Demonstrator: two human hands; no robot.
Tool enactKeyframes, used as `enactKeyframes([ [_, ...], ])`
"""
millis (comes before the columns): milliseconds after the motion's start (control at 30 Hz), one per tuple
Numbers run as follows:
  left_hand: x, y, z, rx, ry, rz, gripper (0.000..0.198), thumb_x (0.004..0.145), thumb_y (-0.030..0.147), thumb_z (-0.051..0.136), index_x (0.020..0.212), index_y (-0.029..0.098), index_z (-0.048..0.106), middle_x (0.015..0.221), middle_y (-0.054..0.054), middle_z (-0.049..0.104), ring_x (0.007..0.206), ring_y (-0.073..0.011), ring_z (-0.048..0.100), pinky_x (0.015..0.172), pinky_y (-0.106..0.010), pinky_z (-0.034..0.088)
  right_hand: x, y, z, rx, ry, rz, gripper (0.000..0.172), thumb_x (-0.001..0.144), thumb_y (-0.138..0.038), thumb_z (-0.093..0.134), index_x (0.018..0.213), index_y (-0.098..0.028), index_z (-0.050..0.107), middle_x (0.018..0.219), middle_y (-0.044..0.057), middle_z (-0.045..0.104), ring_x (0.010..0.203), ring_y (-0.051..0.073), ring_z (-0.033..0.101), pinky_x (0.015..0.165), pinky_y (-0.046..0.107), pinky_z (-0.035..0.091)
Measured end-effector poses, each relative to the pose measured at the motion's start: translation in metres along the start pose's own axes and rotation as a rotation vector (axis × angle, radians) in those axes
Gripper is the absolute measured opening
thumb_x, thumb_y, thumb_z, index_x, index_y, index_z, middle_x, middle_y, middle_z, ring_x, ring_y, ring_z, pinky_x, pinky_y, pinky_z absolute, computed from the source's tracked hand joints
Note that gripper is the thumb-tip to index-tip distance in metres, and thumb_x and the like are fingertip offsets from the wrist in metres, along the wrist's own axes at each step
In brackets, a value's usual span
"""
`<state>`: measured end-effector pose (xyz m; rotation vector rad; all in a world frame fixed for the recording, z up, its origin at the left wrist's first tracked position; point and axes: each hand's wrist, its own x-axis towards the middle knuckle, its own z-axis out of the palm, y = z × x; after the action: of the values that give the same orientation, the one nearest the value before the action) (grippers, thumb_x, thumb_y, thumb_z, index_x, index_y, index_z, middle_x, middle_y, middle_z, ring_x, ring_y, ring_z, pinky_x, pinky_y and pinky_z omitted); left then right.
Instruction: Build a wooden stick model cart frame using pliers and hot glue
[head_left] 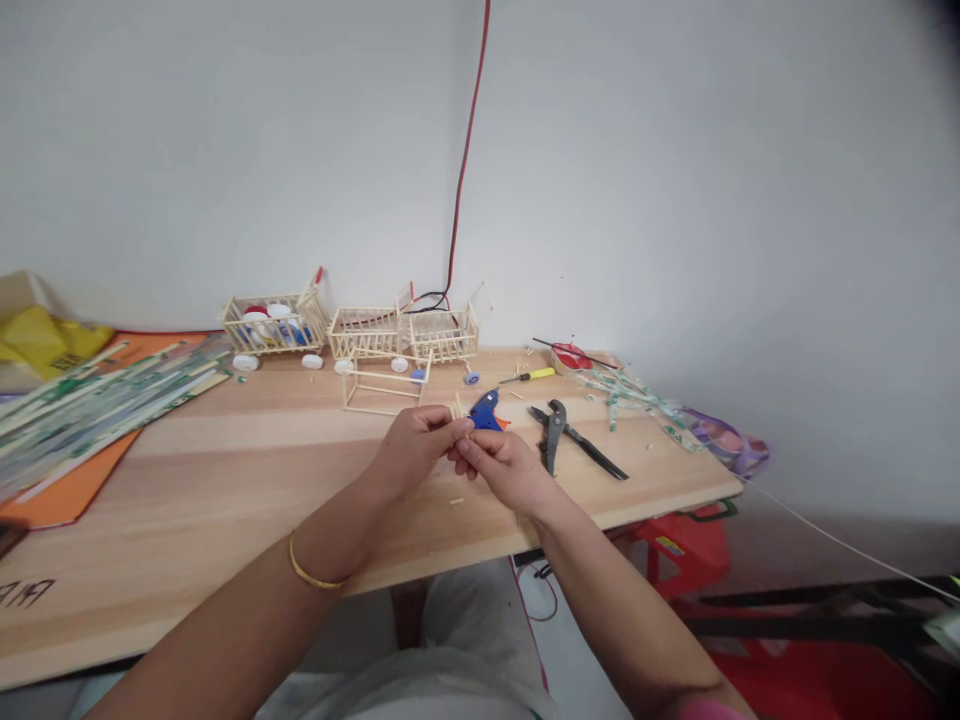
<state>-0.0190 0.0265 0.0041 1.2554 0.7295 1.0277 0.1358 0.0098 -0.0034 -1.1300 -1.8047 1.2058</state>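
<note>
My left hand [420, 445] and my right hand [502, 465] meet over the table's front half, both with fingers closed in a pinch. Pale thin wooden sticks [457, 407] stick up from the fingertips of my left hand. Whatever lies between my right fingertips is too small to make out. Just beyond the hands is a blue glue gun [485, 408] with an orange trigger, partly covered by my right hand. A bare stick frame [382, 390] stands behind my left hand. One loose short stick [457, 501] lies in front of the hands.
Three little stick carts, the left one [274, 325] loaded, line the wall. Black pliers [559, 435] and a yellow screwdriver [536, 375] lie right. Wrapped stick bundles [112, 405] cover the table's left; green-white scraps [637, 395] and a red stool [682, 555] are right.
</note>
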Motion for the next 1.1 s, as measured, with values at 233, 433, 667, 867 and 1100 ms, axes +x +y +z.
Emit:
enactKeyframes([
  [233, -0.001, -0.005, 0.004, -0.051, -0.032, 0.004, 0.028, 0.079, 0.039, 0.059, 0.065, 0.014, 0.055, 0.048, 0.003, 0.05, 0.047, -0.011, 0.052, 0.05, -0.023, 0.037, -0.001, 0.011, 0.008, 0.186, 0.052, 0.034, 0.041, 0.082, -0.055, 0.052, 0.076, -0.016, 0.064, 0.065, 0.001, 0.058, 0.058, 0.01, 0.051, 0.058, 0.023, 0.043],
  [433, -0.001, -0.01, 0.003, -0.068, -0.061, -0.038, 0.029, 0.082, 0.041, 0.056, 0.076, 0.013, 0.061, 0.048, 0.003, 0.052, 0.046, -0.0098, 0.05, 0.047, -0.022, 0.035, -0.002, 0.008, 0.015, 0.085, 0.08, 0.017, 0.042, 0.086, -0.053, 0.046, 0.072, -0.016, 0.061, 0.064, 0.001, 0.057, 0.058, 0.01, 0.051, 0.058, 0.023, 0.041],
  [667, 0.001, -0.01, 0.001, -0.197, 0.05, -0.099, 0.027, 0.072, 0.036, 0.069, 0.083, 0.011, 0.068, 0.095, -0.011, 0.069, 0.085, -0.0181, 0.064, 0.082, -0.032, 0.05, -0.027, 0.0, -0.017, -0.468, 0.304, -0.021, 0.035, 0.082, -0.049, 0.052, 0.097, -0.019, 0.062, 0.086, 0.006, 0.064, 0.075, 0.018, 0.057, 0.069, 0.029, 0.043],
  [867, 0.0, -0.008, 0.004, -0.219, 0.0, -0.139, 0.024, 0.076, 0.033, 0.066, 0.08, 0.009, 0.066, 0.083, -0.009, 0.068, 0.077, -0.0166, 0.066, 0.08, -0.036, 0.054, -0.046, 0.03, -0.082, -0.998, 0.484, 0.591, 0.09, 0.062, -0.069, 0.06, 0.131, -0.016, 0.04, 0.123, 0.022, 0.05, 0.114, 0.04, 0.046, 0.087, 0.055, 0.036],
  [1100, -0.002, -0.009, 0.003, 0.075, -0.037, -0.007, 0.026, 0.082, 0.035, 0.057, 0.085, 0.011, 0.066, 0.069, -0.004, 0.065, 0.066, -0.0131, 0.063, 0.07, -0.031, 0.056, -0.04, 0.049, -0.101, -1.108, 0.334, 0.72, 0.069, 0.066, -0.05, 0.061, 0.123, -0.015, 0.045, 0.112, 0.02, 0.055, 0.104, 0.036, 0.053, 0.08, 0.043, 0.041],
])
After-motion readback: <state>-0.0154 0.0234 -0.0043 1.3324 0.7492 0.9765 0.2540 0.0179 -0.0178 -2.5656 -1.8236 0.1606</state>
